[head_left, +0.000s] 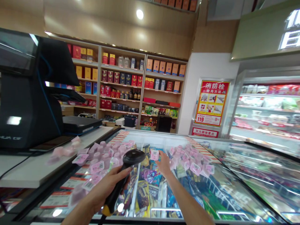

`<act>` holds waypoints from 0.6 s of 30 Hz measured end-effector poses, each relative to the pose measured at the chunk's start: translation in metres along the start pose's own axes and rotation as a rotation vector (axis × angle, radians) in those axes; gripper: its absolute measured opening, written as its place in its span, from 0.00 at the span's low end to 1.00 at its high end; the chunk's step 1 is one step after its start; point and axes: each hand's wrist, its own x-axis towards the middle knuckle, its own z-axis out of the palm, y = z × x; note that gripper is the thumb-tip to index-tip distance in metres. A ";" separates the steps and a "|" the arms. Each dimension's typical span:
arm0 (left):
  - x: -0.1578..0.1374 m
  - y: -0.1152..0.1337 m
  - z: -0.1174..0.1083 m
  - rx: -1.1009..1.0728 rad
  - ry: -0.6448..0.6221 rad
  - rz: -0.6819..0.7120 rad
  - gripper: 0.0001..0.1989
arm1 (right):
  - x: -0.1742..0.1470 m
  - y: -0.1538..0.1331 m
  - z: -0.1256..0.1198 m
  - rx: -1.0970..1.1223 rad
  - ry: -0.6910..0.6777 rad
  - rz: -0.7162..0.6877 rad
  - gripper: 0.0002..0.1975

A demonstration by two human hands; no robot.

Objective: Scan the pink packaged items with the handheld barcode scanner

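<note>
A black barcode scanner [134,157] with a yellow-ended handle is gripped in my left hand [110,181], its head pointing forward. My right hand [163,165] pinches a small pink cup [154,155], with the barcode label on its lid turned toward me. Just past the scanner, a pile of similar pink cups [110,153] spreads over the left of the freezer's glass top. To the right of my right hand lies a second heap of pink cups [191,157]. Through the glass between them, colourful ice-cream packs [146,193] show below.
On the left, a black checkout terminal [25,103] stands on a white counter [28,175] beside a few loose pink cups [67,151]. Shelves of boxed goods [126,79] line the back. A second glass-topped freezer [262,168] and a refrigerated display [269,109] are at the right.
</note>
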 end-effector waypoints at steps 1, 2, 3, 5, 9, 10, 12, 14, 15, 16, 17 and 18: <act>0.000 0.000 0.002 0.002 -0.008 0.001 0.13 | 0.000 0.001 0.000 -0.005 0.001 -0.005 0.22; 0.001 0.001 0.004 0.000 -0.013 0.002 0.13 | 0.000 0.002 0.001 -0.008 0.001 -0.011 0.22; 0.002 0.001 0.005 -0.003 -0.016 0.000 0.12 | 0.000 0.003 0.000 -0.011 0.002 -0.017 0.22; 0.004 0.001 0.006 -0.022 -0.020 -0.005 0.12 | 0.000 0.005 -0.001 -0.022 0.005 -0.025 0.22; 0.005 0.002 0.008 -0.062 -0.011 -0.024 0.11 | 0.000 0.009 -0.008 -0.082 0.010 -0.005 0.21; 0.005 0.002 0.009 -0.068 -0.006 -0.031 0.11 | 0.000 0.010 -0.010 -0.096 0.013 -0.002 0.21; 0.006 0.002 0.011 -0.076 -0.008 -0.048 0.11 | -0.001 0.012 -0.012 -0.119 0.021 0.004 0.21; 0.006 0.001 0.010 -0.076 -0.017 -0.050 0.11 | 0.000 0.015 -0.014 -0.147 0.033 0.007 0.20; 0.007 0.001 0.009 -0.069 -0.025 -0.044 0.11 | 0.000 0.016 -0.014 -0.171 0.037 0.010 0.20; 0.008 0.000 0.007 -0.058 -0.031 -0.036 0.11 | -0.001 0.017 -0.015 -0.204 0.042 0.015 0.20; 0.009 0.000 0.004 -0.046 -0.032 -0.026 0.12 | -0.001 0.018 -0.016 -0.245 0.046 0.023 0.20; 0.010 -0.001 0.000 -0.035 -0.030 -0.019 0.12 | -0.001 0.019 -0.018 -0.293 0.047 0.028 0.19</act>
